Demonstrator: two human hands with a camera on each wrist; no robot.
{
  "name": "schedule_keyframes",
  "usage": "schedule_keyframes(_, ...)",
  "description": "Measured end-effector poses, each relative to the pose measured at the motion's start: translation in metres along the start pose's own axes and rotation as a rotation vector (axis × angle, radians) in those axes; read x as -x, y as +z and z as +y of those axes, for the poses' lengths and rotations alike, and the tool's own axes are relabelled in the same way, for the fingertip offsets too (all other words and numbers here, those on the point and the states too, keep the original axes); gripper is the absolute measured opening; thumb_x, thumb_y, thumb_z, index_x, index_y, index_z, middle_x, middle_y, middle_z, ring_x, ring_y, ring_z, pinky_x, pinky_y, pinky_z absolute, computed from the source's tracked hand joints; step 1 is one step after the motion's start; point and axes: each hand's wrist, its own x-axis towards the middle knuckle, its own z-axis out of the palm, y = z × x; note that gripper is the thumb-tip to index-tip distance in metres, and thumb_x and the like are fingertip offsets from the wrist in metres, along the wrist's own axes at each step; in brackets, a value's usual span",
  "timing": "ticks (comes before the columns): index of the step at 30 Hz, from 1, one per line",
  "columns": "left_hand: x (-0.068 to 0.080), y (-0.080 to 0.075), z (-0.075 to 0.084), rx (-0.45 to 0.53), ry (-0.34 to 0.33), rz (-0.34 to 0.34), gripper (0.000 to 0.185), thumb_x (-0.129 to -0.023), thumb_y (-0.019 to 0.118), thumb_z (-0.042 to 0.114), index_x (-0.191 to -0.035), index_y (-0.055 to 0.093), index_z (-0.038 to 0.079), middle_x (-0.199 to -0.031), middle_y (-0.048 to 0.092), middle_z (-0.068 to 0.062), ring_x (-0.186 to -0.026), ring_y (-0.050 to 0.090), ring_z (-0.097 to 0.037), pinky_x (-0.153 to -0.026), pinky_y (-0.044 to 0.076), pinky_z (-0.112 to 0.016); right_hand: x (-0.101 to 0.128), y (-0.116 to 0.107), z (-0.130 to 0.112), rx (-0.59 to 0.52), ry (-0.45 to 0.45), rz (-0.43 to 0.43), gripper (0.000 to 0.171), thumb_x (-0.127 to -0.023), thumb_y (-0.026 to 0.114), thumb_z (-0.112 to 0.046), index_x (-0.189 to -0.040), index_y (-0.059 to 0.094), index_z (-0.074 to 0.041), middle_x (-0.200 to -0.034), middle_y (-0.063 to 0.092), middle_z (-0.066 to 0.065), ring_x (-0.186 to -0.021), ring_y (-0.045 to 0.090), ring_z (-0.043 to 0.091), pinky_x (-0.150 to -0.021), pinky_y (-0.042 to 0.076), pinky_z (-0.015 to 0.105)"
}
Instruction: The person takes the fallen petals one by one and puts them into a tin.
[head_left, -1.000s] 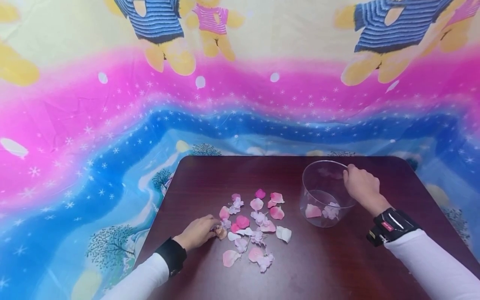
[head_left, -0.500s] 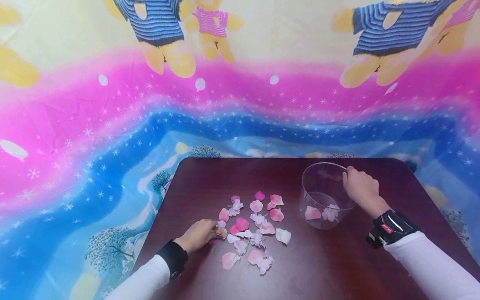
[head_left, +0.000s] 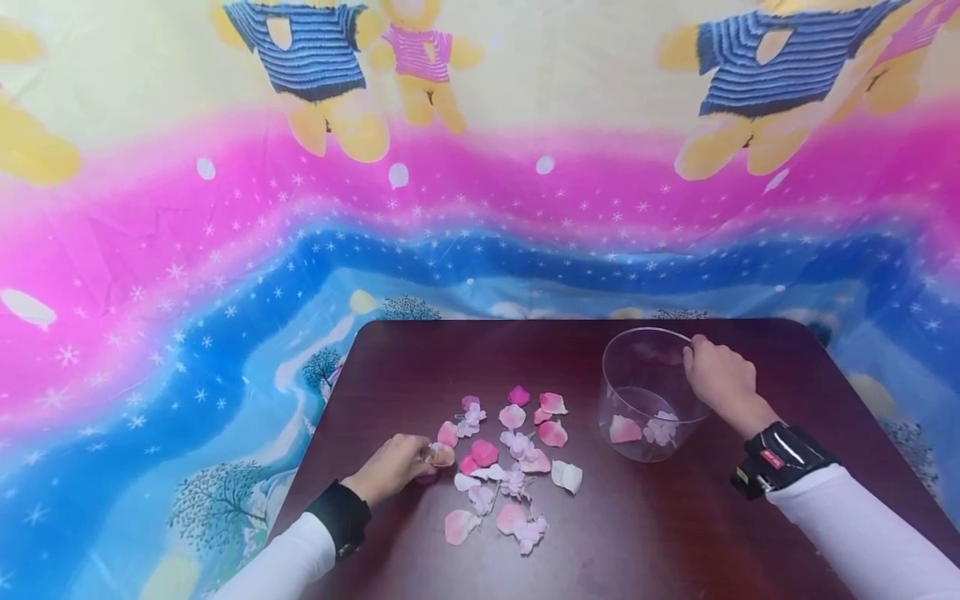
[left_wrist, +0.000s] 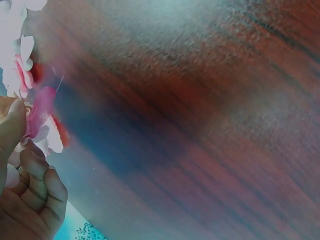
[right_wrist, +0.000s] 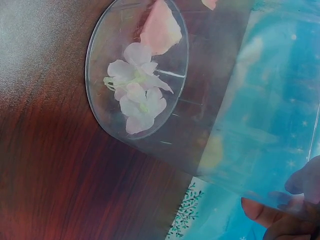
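Observation:
My left hand (head_left: 390, 468) is at the left side of a scatter of artificial petals and blossoms, pinching a peach petal (head_left: 444, 456) between thumb and fingers. A purple-magenta petal (left_wrist: 42, 111) shows right at the fingertips in the left wrist view. My right hand (head_left: 722, 373) grips the right rim of a clear round container (head_left: 643, 329), which stands upright on the table. Inside lie a pink petal (right_wrist: 161, 32) and pale lilac blossoms (right_wrist: 142, 107). Part of the right hand's fingers shows through the clear wall in the right wrist view.
Several loose pieces lie mid-table, among them a hot pink petal (head_left: 483, 452), a white petal (head_left: 567, 477), a pale pink petal (head_left: 460, 527) and a lilac blossom (head_left: 531, 532). The dark wooden table (head_left: 675, 542) meets a patterned cloth (head_left: 480, 208) at the back.
The left hand's fingers have closed in on the peach petal and raised it slightly; the purple petal now shows beneath the hand. The right hand and container keep their place.

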Motion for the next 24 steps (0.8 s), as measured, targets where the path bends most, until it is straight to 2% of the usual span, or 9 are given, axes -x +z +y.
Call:
schedule_keyframes(6, -0.001, -0.006, 0.002, 0.017, -0.013, 0.033, 0.016, -0.085, 0.082, 0.02, -0.089, 0.071, 0.009, -0.072, 0.062, 0.006, -0.067, 0.055, -0.008, -0.064, 0.05, -0.023, 0.001, 0.002, -0.001, 0.0, 0.0, -0.008, 0.032, -0.105, 0.042, -0.024, -0.104, 0.056, 0.006, -0.093, 0.065, 0.037, -0.081, 0.062, 0.056, -0.056, 0.045, 0.06)
schedule_keyframes(11, -0.006, -0.017, 0.011, 0.004, -0.018, 0.05, 0.013, -0.087, 0.08, 0.017, -0.084, 0.069, 0.012, -0.07, 0.06, 0.006, -0.067, 0.054, -0.009, -0.063, 0.048, -0.022, 0.001, 0.001, -0.002, -0.001, -0.001, -0.009, 0.032, -0.105, 0.041, -0.024, -0.103, 0.055, 0.006, -0.091, 0.064, 0.036, -0.079, 0.062, 0.055, -0.054, 0.045, 0.059)
schedule_keyframes(17, -0.012, -0.033, 0.023, -0.01, -0.024, 0.095, 0.012, -0.087, 0.08, 0.015, -0.089, 0.07, 0.01, -0.073, 0.064, 0.004, -0.068, 0.056, -0.009, -0.065, 0.053, -0.024, 0.0, -0.002, -0.002, -0.004, 0.006, -0.005, 0.032, -0.105, 0.042, -0.024, -0.103, 0.055, 0.005, -0.091, 0.064, 0.036, -0.079, 0.062, 0.054, -0.055, 0.045, 0.059)
schedule_keyframes(24, -0.014, -0.044, 0.028, 0.002, 0.039, 0.125, 0.013, -0.086, 0.081, 0.015, -0.095, 0.073, 0.009, -0.084, 0.073, 0.0, -0.079, 0.068, -0.011, -0.077, 0.061, -0.03, 0.0, 0.0, -0.002, -0.002, 0.009, -0.003, 0.033, -0.105, 0.041, -0.024, -0.103, 0.055, 0.005, -0.093, 0.065, 0.037, -0.081, 0.062, 0.055, -0.056, 0.045, 0.06)
